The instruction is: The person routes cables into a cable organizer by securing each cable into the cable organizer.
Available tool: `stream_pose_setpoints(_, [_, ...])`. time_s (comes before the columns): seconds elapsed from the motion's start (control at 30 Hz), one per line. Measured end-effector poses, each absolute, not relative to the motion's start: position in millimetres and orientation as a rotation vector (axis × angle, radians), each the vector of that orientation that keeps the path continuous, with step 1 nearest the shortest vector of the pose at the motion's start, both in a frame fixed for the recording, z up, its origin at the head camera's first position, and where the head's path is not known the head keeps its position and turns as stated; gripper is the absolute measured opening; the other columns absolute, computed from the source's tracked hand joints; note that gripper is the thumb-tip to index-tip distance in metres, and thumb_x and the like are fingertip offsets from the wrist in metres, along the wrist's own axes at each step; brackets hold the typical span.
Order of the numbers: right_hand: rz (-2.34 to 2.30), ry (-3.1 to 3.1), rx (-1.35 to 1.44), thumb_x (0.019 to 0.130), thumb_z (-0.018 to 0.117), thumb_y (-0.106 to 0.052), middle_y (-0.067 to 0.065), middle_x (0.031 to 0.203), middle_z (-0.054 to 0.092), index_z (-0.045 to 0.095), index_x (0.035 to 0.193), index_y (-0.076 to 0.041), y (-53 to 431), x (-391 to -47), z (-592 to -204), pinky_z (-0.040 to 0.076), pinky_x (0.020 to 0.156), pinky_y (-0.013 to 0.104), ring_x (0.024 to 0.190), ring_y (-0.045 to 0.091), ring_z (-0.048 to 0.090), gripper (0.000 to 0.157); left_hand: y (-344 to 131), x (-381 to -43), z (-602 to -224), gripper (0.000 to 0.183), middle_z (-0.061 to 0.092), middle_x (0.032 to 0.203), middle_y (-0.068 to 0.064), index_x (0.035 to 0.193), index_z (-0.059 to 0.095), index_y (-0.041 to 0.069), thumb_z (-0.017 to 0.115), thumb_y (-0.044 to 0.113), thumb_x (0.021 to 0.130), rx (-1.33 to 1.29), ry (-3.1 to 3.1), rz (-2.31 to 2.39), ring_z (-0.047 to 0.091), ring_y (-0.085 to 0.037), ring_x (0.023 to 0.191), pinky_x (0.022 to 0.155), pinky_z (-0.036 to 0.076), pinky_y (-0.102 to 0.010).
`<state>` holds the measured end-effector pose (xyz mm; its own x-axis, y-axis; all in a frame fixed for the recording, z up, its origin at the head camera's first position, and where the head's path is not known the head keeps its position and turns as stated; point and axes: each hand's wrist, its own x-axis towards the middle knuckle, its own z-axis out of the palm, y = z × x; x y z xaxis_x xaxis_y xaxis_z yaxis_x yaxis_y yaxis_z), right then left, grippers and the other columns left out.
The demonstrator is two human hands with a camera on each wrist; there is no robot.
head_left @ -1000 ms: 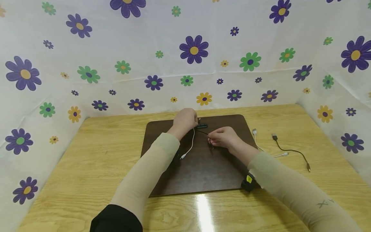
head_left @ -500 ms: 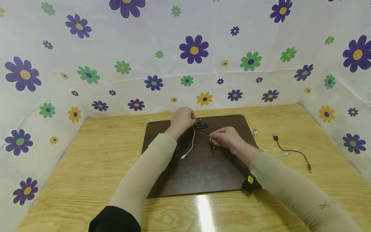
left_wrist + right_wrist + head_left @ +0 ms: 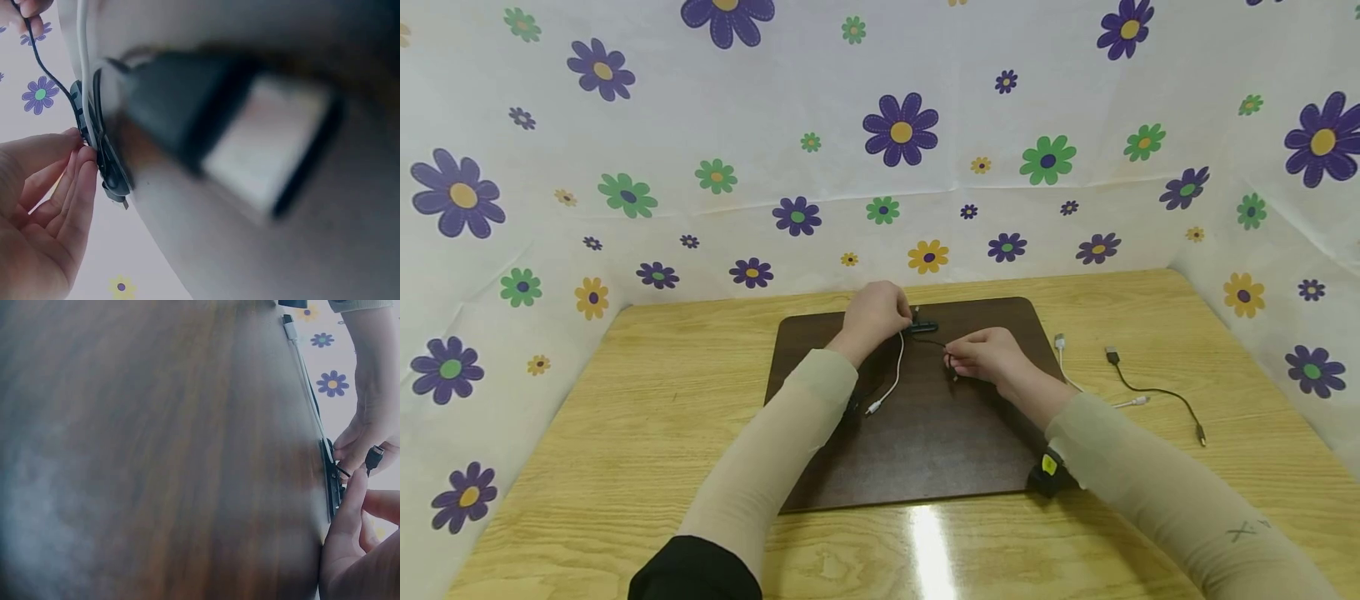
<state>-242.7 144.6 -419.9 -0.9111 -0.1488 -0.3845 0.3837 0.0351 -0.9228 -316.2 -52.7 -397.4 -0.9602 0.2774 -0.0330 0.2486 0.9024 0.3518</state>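
Note:
On the brown board (image 3: 925,442) lies a dark cable clip strip (image 3: 925,327), partly covered by my left hand (image 3: 874,317). Thumb and fingertips of that hand pinch the strip's edge beside the cables, as the left wrist view shows. A white USB cable (image 3: 898,367) runs across the strip, its plug end toward me. My right hand (image 3: 988,358) pinches a thin black USB cable (image 3: 45,72) that leads to the strip. Its small plug (image 3: 375,456) sticks out past the fingers in the right wrist view. A large blurred plug (image 3: 237,125) fills much of the left wrist view.
Right of the board, a second white cable (image 3: 1129,402) and another black cable (image 3: 1157,390) lie on the wooden table (image 3: 625,433). A black object with a yellow mark (image 3: 1048,475) is by my right forearm. Flowered cloth (image 3: 820,167) stands behind.
My right hand has shifted slightly to the right with the black cable. My left hand stays at the strip, with only a small movement.

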Motion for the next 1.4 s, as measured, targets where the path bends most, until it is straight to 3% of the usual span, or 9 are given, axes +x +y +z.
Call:
stream_pose_setpoints(0.4, [-1.957,1.934,0.268,0.106,0.061,-0.001,-0.005,0.071,0.073,0.062,0.133,0.02,144.0,-243.4,-421.6,0.06,0.063,0.014,0.064,0.001,0.07,0.034,-47.1,-310.3,-396.5,0.007,0.079,0.095,-0.004,0.091,0.081,0.011,0.078,0.013,0.097,0.479,3.023,0.457,0.069,-0.022,0.085,0.08,0.063,-0.039])
stream_pose_setpoints(0.73, [-1.966,1.916,0.263,0.105,0.062,-0.001,-0.004,0.071,0.073,0.064,0.129,0.019,143.7,-243.8,-425.5,0.06,0.063,0.015,0.064,0.001,0.07,0.031,-44.5,-305.4,-396.1,0.009,0.08,0.099,-0.004,0.094,0.081,0.011,0.074,0.007,0.097,0.542,3.048,0.386,0.074,-0.024,0.093,0.084,0.064,-0.04])
stream_pose_setpoints(0.97, [-1.966,1.935,0.25,0.105,0.062,-0.001,-0.005,0.07,0.073,0.064,0.128,0.02,143.7,-244.2,-424.1,0.06,0.063,0.014,0.063,0.001,0.07,0.031,-42.8,-310.0,-396.1,0.017,0.081,0.092,-0.002,0.086,0.084,0.012,0.071,0.007,0.096,0.529,3.056,0.355,0.072,-0.019,0.082,0.076,0.064,-0.037])
stream_pose_setpoints(1.2, [-1.953,1.938,0.23,0.105,0.061,0.0,-0.005,0.071,0.073,0.063,0.13,0.021,142.8,-243.7,-423.3,0.06,0.063,0.014,0.063,0.001,0.07,0.032,-38.7,-313.5,-393.9,0.026,0.07,0.075,0.001,0.071,0.075,0.011,0.07,0.005,0.095,0.509,3.053,0.294,0.053,-0.014,0.069,0.062,0.048,-0.028])
stream_pose_setpoints(1.4, [-1.899,1.975,0.15,0.104,0.061,0.0,-0.004,0.071,0.073,0.063,0.129,0.022,138.2,-241.1,-421.5,0.06,0.063,0.014,0.06,0.0,0.067,0.033,-37.0,-315.1,-392.6,0.032,0.065,0.071,0.003,0.064,0.066,0.015,0.07,0.003,0.094,0.503,3.054,0.249,0.053,-0.014,0.068,0.059,0.046,-0.028])
